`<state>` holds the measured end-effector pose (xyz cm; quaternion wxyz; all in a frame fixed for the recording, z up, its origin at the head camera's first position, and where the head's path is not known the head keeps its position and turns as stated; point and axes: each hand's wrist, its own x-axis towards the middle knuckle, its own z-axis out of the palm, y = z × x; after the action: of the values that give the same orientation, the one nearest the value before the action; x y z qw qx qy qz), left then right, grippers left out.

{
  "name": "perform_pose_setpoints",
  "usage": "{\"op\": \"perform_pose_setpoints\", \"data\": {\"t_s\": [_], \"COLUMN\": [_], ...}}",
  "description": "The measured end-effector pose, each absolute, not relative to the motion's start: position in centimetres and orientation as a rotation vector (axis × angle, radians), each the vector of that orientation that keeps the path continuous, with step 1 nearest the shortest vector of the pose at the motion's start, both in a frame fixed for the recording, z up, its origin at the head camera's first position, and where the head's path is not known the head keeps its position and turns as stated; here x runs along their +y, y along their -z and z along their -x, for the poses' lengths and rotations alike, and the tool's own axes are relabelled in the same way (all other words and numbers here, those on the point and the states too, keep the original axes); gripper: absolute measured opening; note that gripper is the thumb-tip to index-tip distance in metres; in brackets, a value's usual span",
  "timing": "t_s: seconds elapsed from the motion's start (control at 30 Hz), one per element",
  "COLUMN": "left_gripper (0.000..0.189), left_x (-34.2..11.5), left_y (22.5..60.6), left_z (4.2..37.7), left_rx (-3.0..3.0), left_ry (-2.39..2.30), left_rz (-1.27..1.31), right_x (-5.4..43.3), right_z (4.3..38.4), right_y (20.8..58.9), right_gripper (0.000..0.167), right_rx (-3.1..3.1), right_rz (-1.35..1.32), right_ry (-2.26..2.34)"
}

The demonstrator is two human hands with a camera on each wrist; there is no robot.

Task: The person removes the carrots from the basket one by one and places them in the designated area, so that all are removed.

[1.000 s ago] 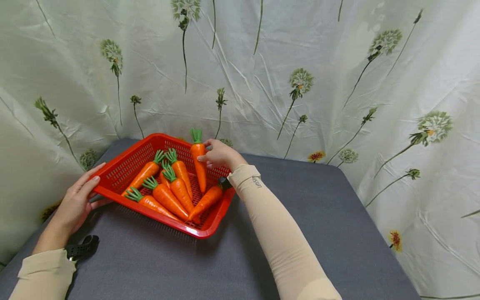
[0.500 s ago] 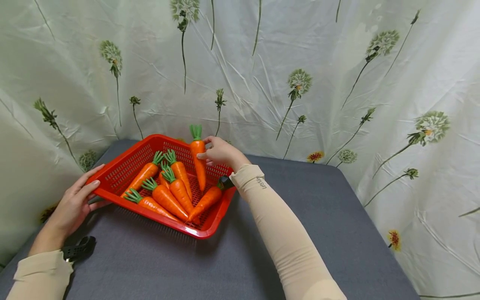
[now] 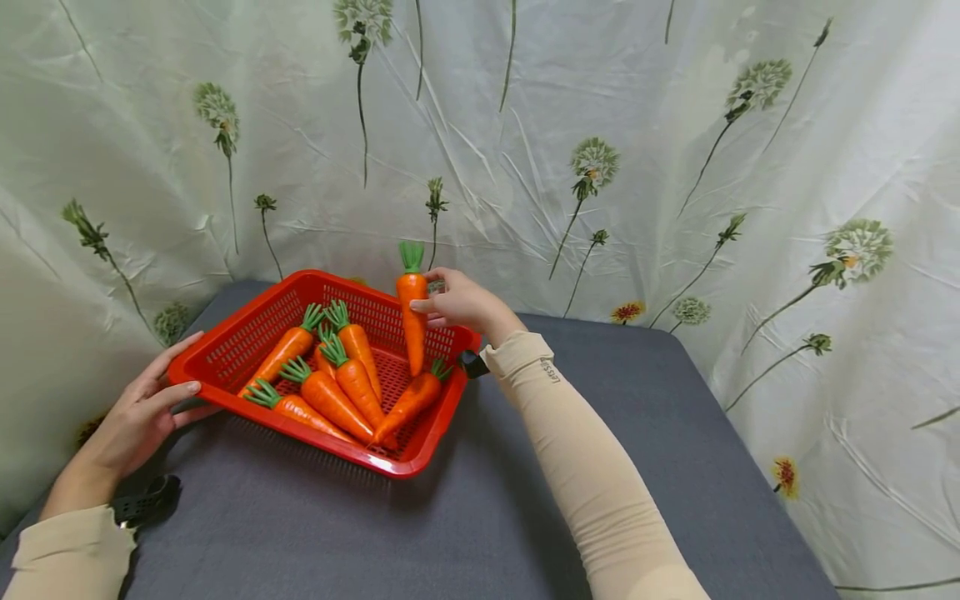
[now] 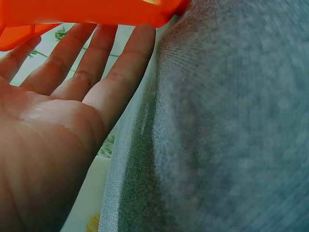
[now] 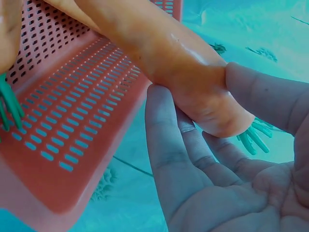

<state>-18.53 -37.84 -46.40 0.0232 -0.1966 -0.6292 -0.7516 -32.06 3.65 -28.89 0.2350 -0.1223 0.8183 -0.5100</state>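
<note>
My right hand (image 3: pixel 470 304) pinches an orange carrot (image 3: pixel 412 312) near its green top, thumb on one side and fingers on the other. The carrot hangs tip down over the right part of a red plastic basket (image 3: pixel 296 421). In the right wrist view the held carrot (image 5: pixel 193 72) lies between thumb and fingertips, beside the basket's slotted wall (image 5: pixel 82 111). My left hand (image 3: pixel 138 417) holds the basket's left corner, with digits at the rim and below it. In the left wrist view the fingers (image 4: pixel 120 82) reach the basket's edge. Several carrots (image 3: pixel 333 404) lie inside.
The basket stands on a grey cloth-covered table (image 3: pixel 600 417). Behind and on both sides hangs a pale curtain (image 3: pixel 487 150) printed with dandelions. Black wrist straps (image 3: pixel 146 500) show at both cuffs.
My right hand has moved right and slightly up with the carrot, lifting its tip above the others. My left hand stays at the basket's corner, and the view has shifted a little.
</note>
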Motion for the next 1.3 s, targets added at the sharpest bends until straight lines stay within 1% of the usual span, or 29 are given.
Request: {"op": "perform_pose_setpoints", "data": {"t_s": [0.33,0.57,1.0,1.3], "left_gripper": [0.070,0.070,0.069,0.069], "left_x": [-37.9,-37.8,-37.8,-37.7], "left_y": [46.3,46.3,46.5,46.5], "left_z": [18.5,18.5,18.6,18.7], "left_rx": [-1.957,-1.961,-1.952,-1.950], "left_ry": [2.325,2.321,2.332,2.344], "left_rz": [0.575,0.579,0.582,0.589], "right_x": [5.9,7.6,10.2,11.9], "right_z": [32.0,32.0,32.0,31.8], "right_y": [28.6,28.3,29.0,29.0], "right_gripper": [0.066,0.063,0.064,0.062], "right_rx": [2.206,2.212,2.203,2.190], "right_rz": [0.265,0.226,0.178,0.131], "right_ry": [1.481,1.513,1.538,1.562]}}
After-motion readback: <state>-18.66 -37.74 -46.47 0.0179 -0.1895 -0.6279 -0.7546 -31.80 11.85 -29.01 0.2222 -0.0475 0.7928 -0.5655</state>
